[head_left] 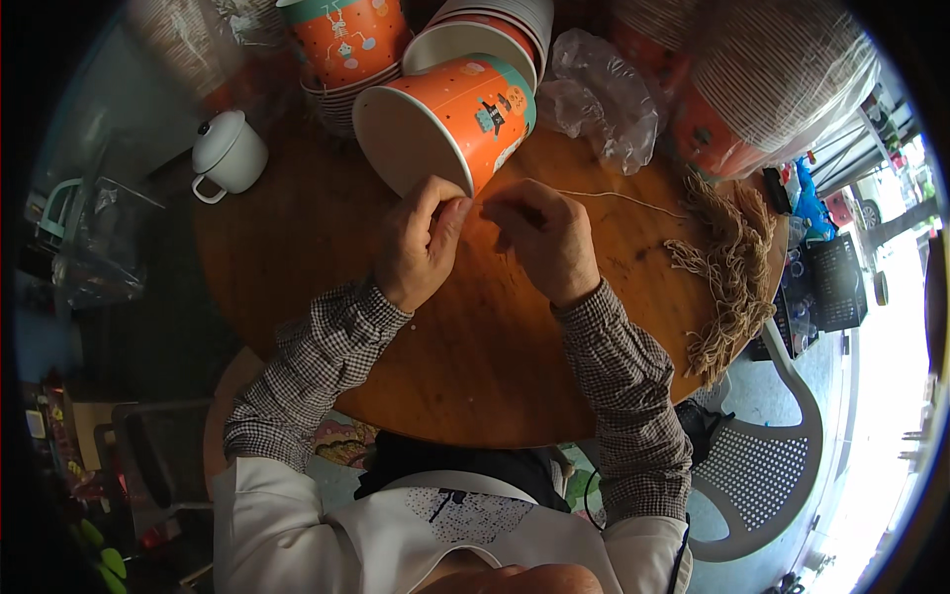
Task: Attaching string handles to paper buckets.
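Observation:
An orange paper bucket [487,111] with a teal band and cartoon figures lies on its side on the round wooden table, its open mouth facing left and toward me. At its near rim, my left hand [421,243] has thumb and forefinger pinched together; what lies between them is too small to make out. My right hand [556,243] is just right of it, fingers curled inward and closed. A thin pale string [633,201] runs from behind this hand toward a bundle of tan strings [727,277] on the table's right side.
Stacked paper buckets [346,49] stand at the back, beside nested ones [495,30] lying sideways. Crumpled clear plastic [604,99] and wrapped bucket stacks [772,89] fill the back right. A white lidded mug [230,153] is at left, a grey chair [757,475] at right.

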{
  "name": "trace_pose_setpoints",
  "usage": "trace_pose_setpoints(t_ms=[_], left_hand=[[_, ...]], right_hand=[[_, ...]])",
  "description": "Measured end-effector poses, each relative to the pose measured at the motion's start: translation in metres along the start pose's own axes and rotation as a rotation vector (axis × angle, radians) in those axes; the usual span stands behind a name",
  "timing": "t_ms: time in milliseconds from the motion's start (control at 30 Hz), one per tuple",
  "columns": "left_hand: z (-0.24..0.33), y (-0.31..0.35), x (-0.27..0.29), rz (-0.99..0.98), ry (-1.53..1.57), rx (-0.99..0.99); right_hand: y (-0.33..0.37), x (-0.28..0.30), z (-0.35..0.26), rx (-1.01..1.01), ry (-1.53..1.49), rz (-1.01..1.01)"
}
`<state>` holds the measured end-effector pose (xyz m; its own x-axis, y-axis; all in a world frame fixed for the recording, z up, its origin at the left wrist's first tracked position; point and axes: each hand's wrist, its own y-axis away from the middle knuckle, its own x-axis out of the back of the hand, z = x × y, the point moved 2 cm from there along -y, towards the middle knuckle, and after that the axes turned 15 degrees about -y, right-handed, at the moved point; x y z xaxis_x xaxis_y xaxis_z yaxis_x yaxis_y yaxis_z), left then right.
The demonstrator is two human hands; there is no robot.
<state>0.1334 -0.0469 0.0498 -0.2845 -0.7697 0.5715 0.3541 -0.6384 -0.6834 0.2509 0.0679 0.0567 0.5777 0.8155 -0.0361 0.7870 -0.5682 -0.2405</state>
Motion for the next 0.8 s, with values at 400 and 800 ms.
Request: trace_pose_setpoints(t_ms=[400,800], left_hand=[[-0.006,0.001,-0.006,0.010,-0.055,0.013],[-0.019,-0.007,0.004,-0.186,0.168,0.165]], right_hand=[[-0.007,0.023,0.009,-0.059,-0.094,-0.030],[-0.001,0.009,0.046,-0.292,-0.682,-0.002]])
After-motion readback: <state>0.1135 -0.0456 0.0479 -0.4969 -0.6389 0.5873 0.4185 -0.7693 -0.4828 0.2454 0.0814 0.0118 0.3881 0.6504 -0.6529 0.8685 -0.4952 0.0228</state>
